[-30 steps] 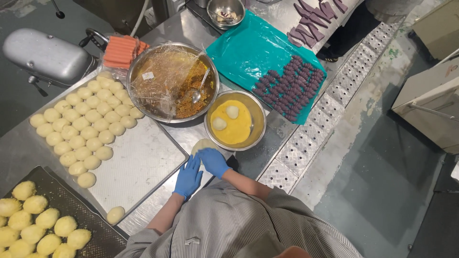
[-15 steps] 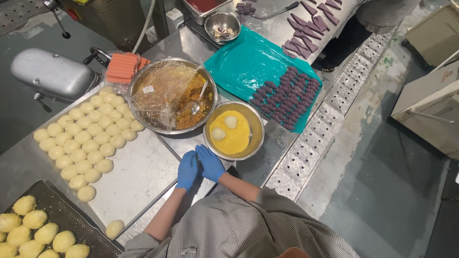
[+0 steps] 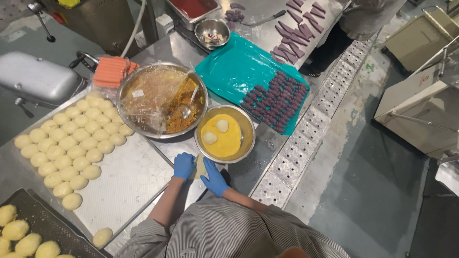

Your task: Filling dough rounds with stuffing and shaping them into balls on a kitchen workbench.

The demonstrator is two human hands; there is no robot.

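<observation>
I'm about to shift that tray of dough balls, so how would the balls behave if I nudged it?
The dough balls look rounded and sit loose in rows on the flat tray, so a jolt would probably roll them. They seem soft, likely denting where pressed. Neighbours touch, so they may stick together.

Both forearms are bare and reach forward from striped sleeves, converging ahead of the chest. The left hand [image 3: 184, 165] and right hand [image 3: 214, 177] wear blue gloves, palms down, fingers loosely extended, close together.
</observation>
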